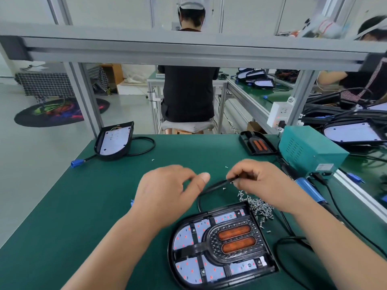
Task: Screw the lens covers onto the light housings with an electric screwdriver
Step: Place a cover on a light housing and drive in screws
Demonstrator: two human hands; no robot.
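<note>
Green matting covers the surface point(83, 206), and nearest the camera on it lies a black light housing point(186, 235) with its white LED board showing. A black lens cover point(234, 241) with 2 orange windows sits in the housing. At the far right of the surface stands a teal metal box point(307, 147). A second housing point(114, 141) lies at the far left, propped at a tilt, its lead ending in a blue connector point(75, 163). Beyond the near housing, the left hand point(165, 195) hovers with fingers curled and thumb out just above a black cable point(213, 186); whether it holds anything cannot be told. The right hand point(263, 183) pinches the far end of that cable, with tiny screws at its fingertips. A spare lens cover point(257, 145) rests just left of the teal box. An electric screwdriver point(307, 187) with a blue grip lies behind the right forearm. A heap of screws point(259, 206) sits at the near housing's right corner.
</note>
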